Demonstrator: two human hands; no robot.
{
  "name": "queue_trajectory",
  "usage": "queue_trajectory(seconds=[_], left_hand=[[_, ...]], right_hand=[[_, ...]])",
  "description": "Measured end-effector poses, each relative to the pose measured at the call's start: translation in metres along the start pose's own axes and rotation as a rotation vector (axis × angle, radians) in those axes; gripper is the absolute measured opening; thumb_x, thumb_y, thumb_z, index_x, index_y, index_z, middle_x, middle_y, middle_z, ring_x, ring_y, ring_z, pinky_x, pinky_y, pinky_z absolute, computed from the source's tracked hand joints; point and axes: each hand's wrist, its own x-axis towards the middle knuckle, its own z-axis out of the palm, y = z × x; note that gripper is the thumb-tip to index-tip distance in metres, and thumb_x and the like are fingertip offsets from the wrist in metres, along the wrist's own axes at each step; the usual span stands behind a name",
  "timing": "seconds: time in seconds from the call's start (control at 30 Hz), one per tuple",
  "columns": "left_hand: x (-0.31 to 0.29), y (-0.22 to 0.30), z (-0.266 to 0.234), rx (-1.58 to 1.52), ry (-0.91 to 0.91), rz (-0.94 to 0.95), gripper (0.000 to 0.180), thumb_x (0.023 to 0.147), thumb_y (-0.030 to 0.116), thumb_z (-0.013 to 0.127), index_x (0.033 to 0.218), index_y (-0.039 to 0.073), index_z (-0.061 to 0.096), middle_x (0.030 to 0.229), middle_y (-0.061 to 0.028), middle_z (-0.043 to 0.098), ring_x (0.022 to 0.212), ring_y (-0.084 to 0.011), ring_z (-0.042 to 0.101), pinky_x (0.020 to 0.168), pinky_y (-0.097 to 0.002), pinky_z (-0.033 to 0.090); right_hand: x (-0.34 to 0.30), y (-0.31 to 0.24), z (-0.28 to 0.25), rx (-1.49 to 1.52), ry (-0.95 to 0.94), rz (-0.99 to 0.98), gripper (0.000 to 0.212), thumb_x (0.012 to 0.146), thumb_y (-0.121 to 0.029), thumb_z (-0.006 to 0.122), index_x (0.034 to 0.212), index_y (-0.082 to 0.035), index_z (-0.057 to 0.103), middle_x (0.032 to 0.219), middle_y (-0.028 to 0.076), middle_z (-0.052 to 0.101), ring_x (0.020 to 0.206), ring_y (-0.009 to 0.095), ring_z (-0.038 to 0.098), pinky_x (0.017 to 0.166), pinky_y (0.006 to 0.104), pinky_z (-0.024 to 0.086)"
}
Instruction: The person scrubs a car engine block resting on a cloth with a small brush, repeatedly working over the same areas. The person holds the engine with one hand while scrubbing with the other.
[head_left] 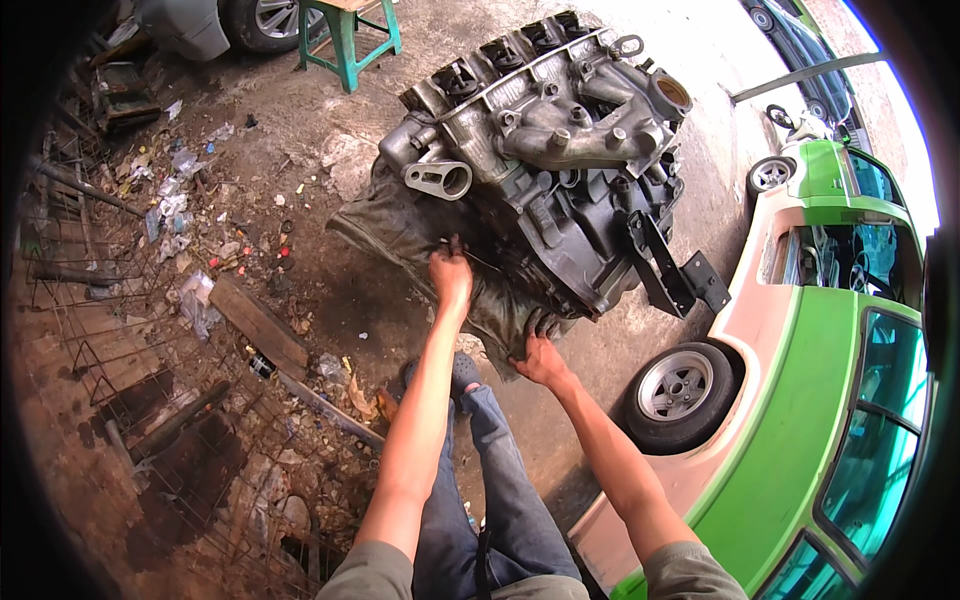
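A grey metal engine point(560, 150) rests on a dark, oil-stained cloth point(390, 230) in front of me. My left hand point(452, 274) is closed at the near left side of the engine, above the cloth. From its fingers a thin metal rod point(482, 262) points toward the engine's lower side; its far end is hard to make out. Lower and to the right, my right hand point(541, 352) lies on the cloth's near edge, blackened fingers stretched toward the engine and thumb apart. The engine's underside is hidden.
A green and pink car body point(780, 350) with a wheel point(682, 392) stands close on the right. Rubbish, a wooden plank point(258, 325) and wire mesh point(120, 340) cover the ground at left. Behind are a green stool point(345, 50) and another car's wheel point(275, 20).
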Motion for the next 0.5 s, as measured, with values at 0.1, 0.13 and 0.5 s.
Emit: queue_trajectory(seconds=[0.1, 0.13, 0.5], left_hand=[[0.009, 0.001, 0.006, 0.022, 0.022, -0.036, 0.037, 0.104, 0.032, 0.055, 0.086, 0.001, 0.063, 0.064, -0.0021, 0.054, 0.052, -0.0132, 0.051, 0.048, -0.0309, 0.043], [0.013, 0.001, 0.009, 0.05, 0.03, -0.03, 0.037, 0.103, 0.032, 0.056, 0.086, 0.0, 0.063, 0.065, -0.0029, 0.055, 0.052, -0.0137, 0.052, 0.048, -0.0312, 0.044], [0.015, 0.019, 0.016, 0.302, 0.091, 0.037, 0.033, 0.099, 0.025, 0.059, 0.102, -0.007, 0.066, 0.088, -0.025, 0.071, 0.089, -0.0392, 0.069, 0.077, -0.0432, 0.049]], right_hand=[[-0.006, -0.005, -0.005, 0.005, 0.018, -0.02, 0.1, 0.079, -0.039, 0.073, 0.141, 0.023, 0.025, 0.133, 0.048, 0.042, 0.13, 0.055, 0.042, 0.114, 0.0485, 0.036], [-0.006, -0.006, -0.006, -0.013, 0.05, -0.038, 0.097, 0.079, -0.039, 0.072, 0.139, 0.024, 0.029, 0.131, 0.047, 0.046, 0.129, 0.054, 0.044, 0.113, 0.0482, 0.037], [-0.004, -0.011, -0.003, -0.123, 0.065, -0.036, 0.095, 0.078, -0.04, 0.073, 0.135, 0.026, 0.034, 0.127, 0.045, 0.051, 0.125, 0.053, 0.049, 0.111, 0.0479, 0.039]])
